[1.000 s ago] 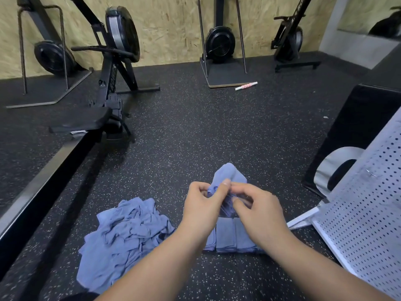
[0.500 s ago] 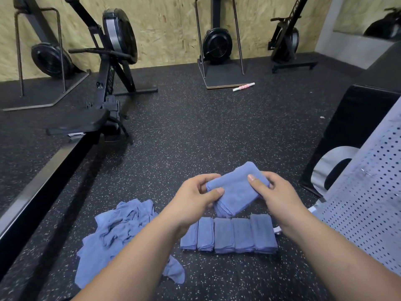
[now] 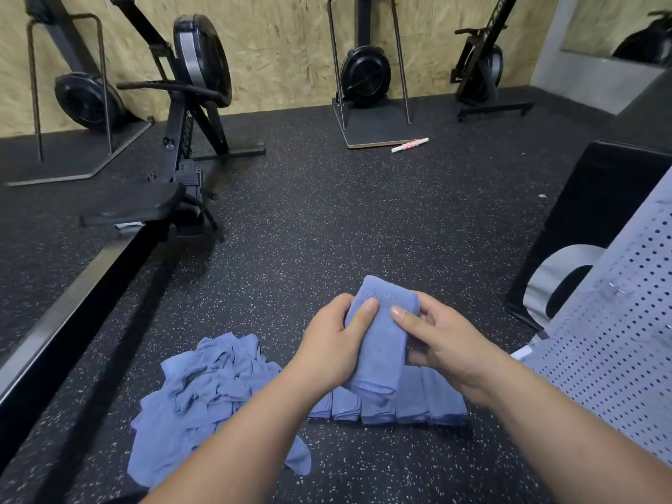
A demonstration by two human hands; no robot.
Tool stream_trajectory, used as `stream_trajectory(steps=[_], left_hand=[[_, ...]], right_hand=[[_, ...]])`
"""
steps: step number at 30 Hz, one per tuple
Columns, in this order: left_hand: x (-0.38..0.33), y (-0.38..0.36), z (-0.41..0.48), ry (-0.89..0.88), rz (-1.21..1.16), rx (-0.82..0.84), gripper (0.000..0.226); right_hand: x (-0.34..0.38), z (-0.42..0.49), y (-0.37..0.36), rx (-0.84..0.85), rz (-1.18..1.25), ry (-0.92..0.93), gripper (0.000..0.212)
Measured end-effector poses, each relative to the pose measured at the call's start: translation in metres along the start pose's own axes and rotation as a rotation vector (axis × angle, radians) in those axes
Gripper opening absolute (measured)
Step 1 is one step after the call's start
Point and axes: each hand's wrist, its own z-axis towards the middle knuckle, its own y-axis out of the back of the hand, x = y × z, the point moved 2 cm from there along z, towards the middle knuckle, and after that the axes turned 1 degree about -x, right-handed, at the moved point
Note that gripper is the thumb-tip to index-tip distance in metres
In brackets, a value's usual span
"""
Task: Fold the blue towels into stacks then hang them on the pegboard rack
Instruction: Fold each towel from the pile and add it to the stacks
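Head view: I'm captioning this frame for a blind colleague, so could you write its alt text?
The left hand and right hand grip a folded blue towel above a row of folded towels on the speckled black floor. A heap of unfolded towels lies left; a white pegboard rack stands right.

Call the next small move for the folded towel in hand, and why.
Probably lower the folded towel to the floor at one end of the row of folded towels. Both the left hand and right hand grip it, already folded compact, just above that row, and the loose pile waits.
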Motion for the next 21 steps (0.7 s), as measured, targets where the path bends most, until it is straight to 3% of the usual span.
stream_trajectory(steps=[3,7,11,13,15,21], left_hand=[[0.006,-0.004,0.002,0.030,-0.006,-0.053,0.043],[0.014,-0.012,0.001,0.159,-0.160,0.058,0.040],[0.017,-0.017,-0.002,0.191,-0.221,0.027,0.056],[0.022,-0.020,-0.005,0.207,-0.227,-0.053,0.053],[0.028,-0.026,-0.006,0.256,-0.219,-0.085,0.051],[0.055,-0.054,-0.011,0.296,-0.240,0.165,0.058]], right_hand=[[-0.003,0.001,-0.002,-0.001,-0.028,-0.007,0.032],[-0.006,0.005,0.000,-0.178,-0.050,-0.003,0.028],[-0.013,0.006,0.010,-0.219,-0.063,-0.063,0.055],[-0.019,0.004,0.011,-0.158,-0.105,-0.080,0.075],[-0.027,0.002,0.010,-0.145,-0.176,-0.079,0.082],[-0.067,0.001,0.025,-0.310,-0.478,-0.068,0.054]])
